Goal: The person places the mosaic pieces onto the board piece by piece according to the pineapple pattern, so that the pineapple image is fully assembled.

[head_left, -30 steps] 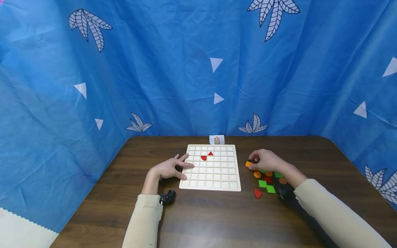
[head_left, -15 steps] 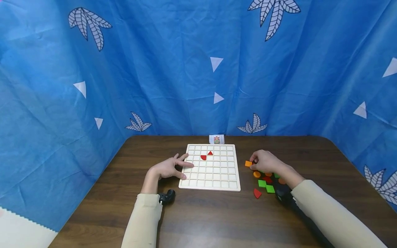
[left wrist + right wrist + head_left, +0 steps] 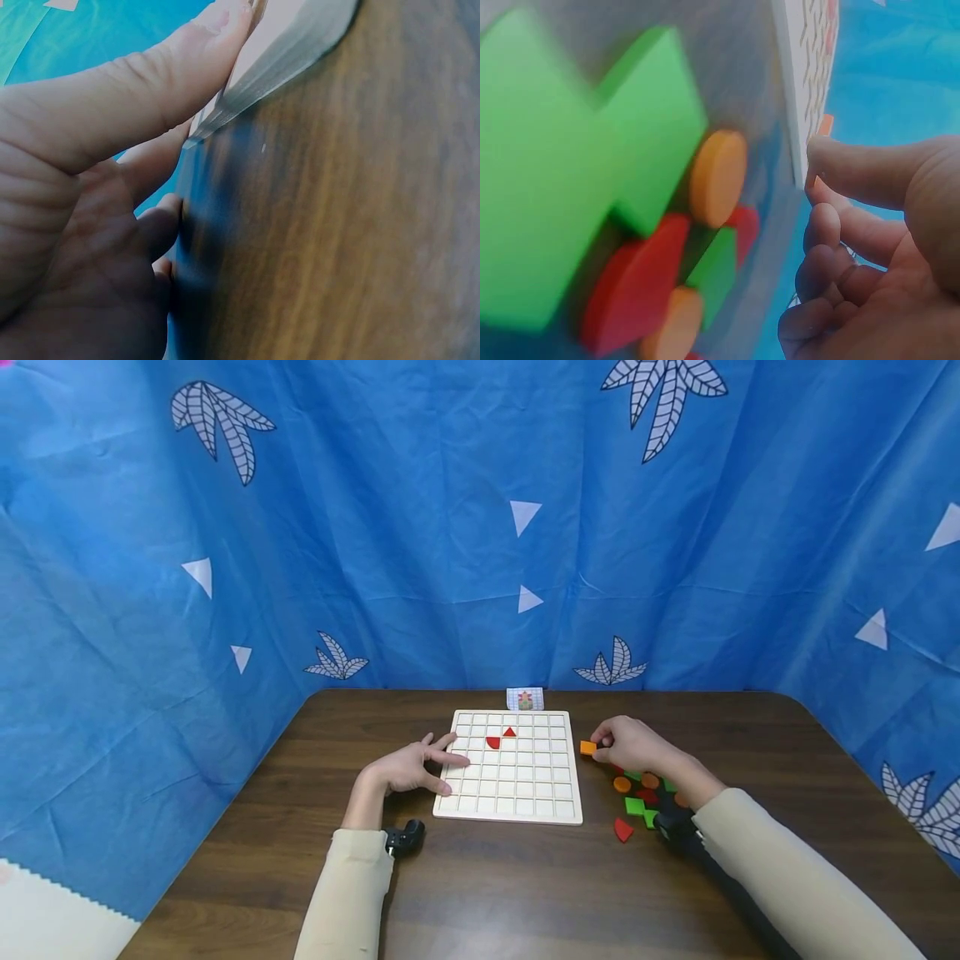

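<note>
A white grid board (image 3: 517,793) lies on the table, a red quarter-circle piece (image 3: 492,742) and a red triangle piece (image 3: 510,732) in its upper cells. My left hand (image 3: 408,767) rests on the board's left edge with fingers spread; in the left wrist view the thumb (image 3: 150,90) lies along the rim. Just right of the board, my right hand (image 3: 633,747) pinches an orange square piece (image 3: 588,747) between thumb and fingers. In the right wrist view only a sliver of that orange piece (image 3: 825,124) shows past the thumb.
Loose pieces lie right of the board, under and near the right wrist: green squares (image 3: 634,807), orange discs (image 3: 622,784) and a red quarter-circle (image 3: 623,830). A small patterned card (image 3: 525,698) stands behind the board. A blue curtain (image 3: 450,527) hangs beyond the table.
My right hand has lifted the orange square from beside the pile and carried it left and slightly back, closer to the board. My left hand has stayed in place.
</note>
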Demonstrator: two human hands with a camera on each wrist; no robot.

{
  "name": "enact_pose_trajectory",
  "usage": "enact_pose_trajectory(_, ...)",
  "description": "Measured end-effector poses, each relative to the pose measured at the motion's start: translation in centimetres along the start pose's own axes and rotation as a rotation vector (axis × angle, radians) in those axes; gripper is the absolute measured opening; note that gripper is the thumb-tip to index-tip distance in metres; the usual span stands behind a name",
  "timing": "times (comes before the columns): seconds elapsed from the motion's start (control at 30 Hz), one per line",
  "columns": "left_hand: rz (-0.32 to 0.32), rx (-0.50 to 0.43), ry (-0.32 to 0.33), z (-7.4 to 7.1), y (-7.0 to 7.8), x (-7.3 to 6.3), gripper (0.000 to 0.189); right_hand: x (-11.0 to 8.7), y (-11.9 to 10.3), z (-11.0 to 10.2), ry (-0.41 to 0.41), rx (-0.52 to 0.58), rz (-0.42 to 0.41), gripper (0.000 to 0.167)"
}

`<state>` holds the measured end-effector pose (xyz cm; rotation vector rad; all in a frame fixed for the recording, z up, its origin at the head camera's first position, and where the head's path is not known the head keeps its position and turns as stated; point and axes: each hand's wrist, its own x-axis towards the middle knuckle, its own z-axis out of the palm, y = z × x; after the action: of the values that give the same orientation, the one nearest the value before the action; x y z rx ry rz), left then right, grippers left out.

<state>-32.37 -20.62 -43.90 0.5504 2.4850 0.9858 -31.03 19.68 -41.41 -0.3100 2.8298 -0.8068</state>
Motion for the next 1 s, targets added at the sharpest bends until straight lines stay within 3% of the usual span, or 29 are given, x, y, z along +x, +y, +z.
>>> enact_pose_trajectory(0.53,0.007,0.004,-0.003,-0.2,-0.1,0.0,0.055,3.6,-4.6,2.6,-0.026,0.049,-0.044,0.022)
enact_pose_trajectory(1.0,-0.011,0.001,-0.003,0.1,-0.1,0.2,0.054,5.4,-8.2,5.2,-0.020,0.049,-0.072,0.025)
